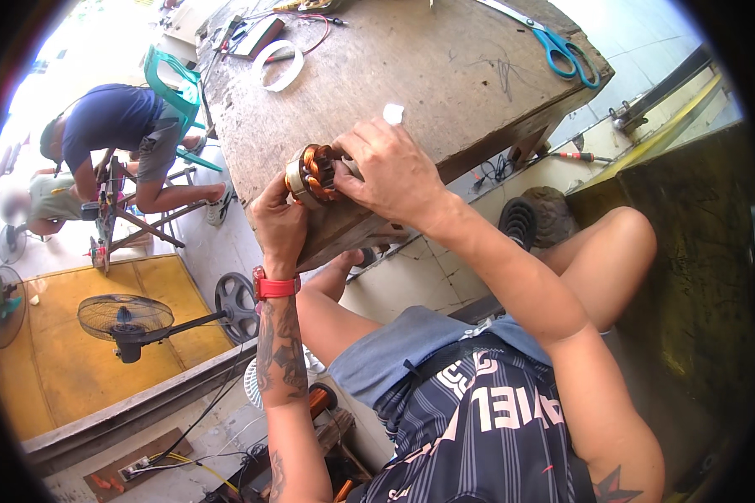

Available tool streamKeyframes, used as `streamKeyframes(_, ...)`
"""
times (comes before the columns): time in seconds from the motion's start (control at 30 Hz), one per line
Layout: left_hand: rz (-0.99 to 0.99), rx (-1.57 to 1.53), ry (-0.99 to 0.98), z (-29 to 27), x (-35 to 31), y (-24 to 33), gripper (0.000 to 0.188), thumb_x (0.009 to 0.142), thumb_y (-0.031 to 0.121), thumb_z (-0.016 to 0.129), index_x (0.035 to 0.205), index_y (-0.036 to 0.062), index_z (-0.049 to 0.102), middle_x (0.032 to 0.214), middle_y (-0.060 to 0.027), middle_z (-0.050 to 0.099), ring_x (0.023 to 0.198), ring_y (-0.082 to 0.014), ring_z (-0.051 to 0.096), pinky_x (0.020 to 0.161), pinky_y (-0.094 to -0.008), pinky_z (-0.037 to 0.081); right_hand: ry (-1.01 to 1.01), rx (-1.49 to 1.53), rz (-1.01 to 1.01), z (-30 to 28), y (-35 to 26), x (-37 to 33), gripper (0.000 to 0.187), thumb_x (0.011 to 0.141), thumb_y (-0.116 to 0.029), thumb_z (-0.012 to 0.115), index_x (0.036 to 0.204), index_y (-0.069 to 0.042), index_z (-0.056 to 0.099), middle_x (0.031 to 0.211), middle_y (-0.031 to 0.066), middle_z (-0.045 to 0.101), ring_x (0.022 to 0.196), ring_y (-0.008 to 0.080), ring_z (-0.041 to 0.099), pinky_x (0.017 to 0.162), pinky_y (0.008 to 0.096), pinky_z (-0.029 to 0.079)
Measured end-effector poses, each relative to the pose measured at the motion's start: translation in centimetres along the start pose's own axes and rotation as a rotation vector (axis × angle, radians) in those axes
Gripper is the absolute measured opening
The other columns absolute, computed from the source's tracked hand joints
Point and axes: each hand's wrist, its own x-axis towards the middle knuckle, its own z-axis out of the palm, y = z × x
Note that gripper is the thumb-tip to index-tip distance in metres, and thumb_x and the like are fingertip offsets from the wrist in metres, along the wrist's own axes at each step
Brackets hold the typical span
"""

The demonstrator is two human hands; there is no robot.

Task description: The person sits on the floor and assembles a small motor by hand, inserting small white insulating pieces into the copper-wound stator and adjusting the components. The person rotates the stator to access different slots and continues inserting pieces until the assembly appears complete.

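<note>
A motor stator (pixel 304 186) with copper-coloured coil windings sits at the near left edge of the wooden table, tilted on its side. My left hand (pixel 278 220) grips its outer ring from the left, fingers closed around it. My right hand (pixel 387 168) is at the other side, thumb and fingers pinched together at the stator's open face. Between those fingers shows a small pale piece, partly hidden, whose kind I cannot make out. A scrap of white material (pixel 393 113) lies just beyond my right knuckles.
On the wooden table (pixel 377 59) lie a white tape ring (pixel 278 66), blue-handled scissors (pixel 564 57) and a boxy device (pixel 260 38) with wires. A fan (pixel 126 323) stands at the left. Farther left, a person (pixel 113 126) bends over beside a green chair (pixel 172 80).
</note>
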Motion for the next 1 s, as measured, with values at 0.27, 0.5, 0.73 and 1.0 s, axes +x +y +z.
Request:
streamKeyframes(0.27,0.301,0.364,0.161,-0.5,-0.2,0.8,0.019,0.097,0.005,0.070,0.116,0.0010,0.074,0.120,-0.0109,0.076,0.118,-0.0214,0.069,0.104,-0.0337,0.051,0.012,0.031,0.062,0.6,-0.3,0.3,0.026,0.092,-0.027,0.068,0.103,-0.004,0.070,0.104,0.0125,0.069,0.107,0.0304,0.065,0.098,0.0437,0.051)
streamKeyframes(0.5,-0.012,0.249,0.062,-3.6,-1.1,0.9,0.022,0.100,0.010,0.071,0.120,0.0025,0.071,0.111,-0.0102,0.073,0.108,-0.0230,0.067,0.100,-0.0362,0.050,0.025,0.076,0.055,0.2,-0.2,0.4,0.028,0.092,-0.026,0.068,0.106,-0.002,0.070,0.107,0.0146,0.070,0.109,0.0316,0.065,0.099,0.0446,0.051)
streamKeyframes(0.73,0.042,-0.007,-0.272,-1.8,3.8,0.5,0.054,0.080,0.008,0.082,0.133,0.0058,0.071,0.140,-0.0156,0.066,0.140,-0.0279,0.055,0.117,-0.0390,0.042,-0.061,0.082,0.077,-0.1,-0.1,0.6,0.029,0.092,-0.026,0.068,0.109,-0.002,0.069,0.109,0.0157,0.068,0.111,0.0342,0.063,0.102,0.0467,0.048)
streamKeyframes(1.0,0.076,-0.017,-0.240,-0.8,3.8,1.2,0.057,0.071,0.013,0.090,0.126,0.0067,0.074,0.135,-0.0152,0.066,0.139,-0.0296,0.055,0.113,-0.0405,0.045,-0.202,0.112,0.026,-0.9,0.2,1.2,0.035,0.090,-0.027,0.072,0.110,0.002,0.066,0.110,0.0201,0.067,0.113,0.0372,0.063,0.102,0.0471,0.049)
